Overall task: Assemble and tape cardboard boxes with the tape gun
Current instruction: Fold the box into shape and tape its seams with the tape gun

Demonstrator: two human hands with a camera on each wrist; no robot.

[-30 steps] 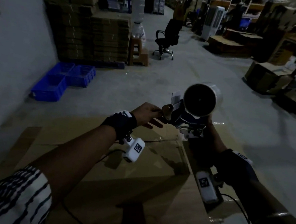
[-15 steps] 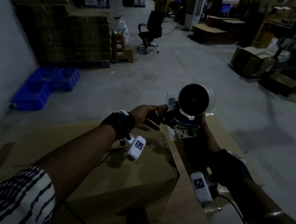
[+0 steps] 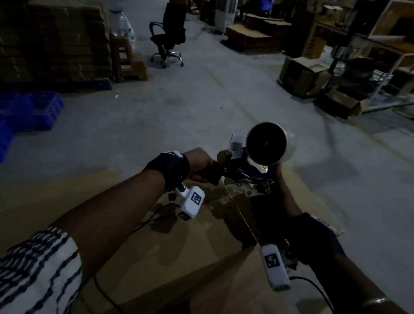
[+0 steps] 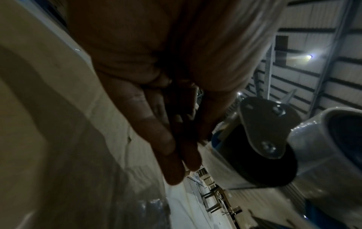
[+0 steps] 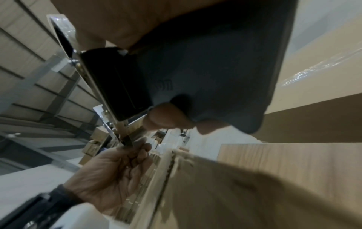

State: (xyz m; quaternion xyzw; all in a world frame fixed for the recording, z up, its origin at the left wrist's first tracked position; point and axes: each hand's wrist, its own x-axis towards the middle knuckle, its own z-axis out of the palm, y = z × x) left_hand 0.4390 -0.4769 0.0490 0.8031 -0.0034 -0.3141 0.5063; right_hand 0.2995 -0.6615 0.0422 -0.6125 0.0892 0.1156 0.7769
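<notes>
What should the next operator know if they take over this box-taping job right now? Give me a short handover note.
Right hand: grips the tape gun by its handle, held over the far end of the cardboard box.
Left hand: at the gun's front, fingers pinching what looks like the tape end.
Done: box flaps are closed; tape already lies along the centre seam.
Left: whether the strip is cut cannot be seen. Probably free the tape end, finish this seam, then move on to the next box.

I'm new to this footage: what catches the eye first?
The tape gun with its big roll, held up at centre over the far edge of the cardboard box. The right hand grips it while the left hand pinches at its front.
</notes>
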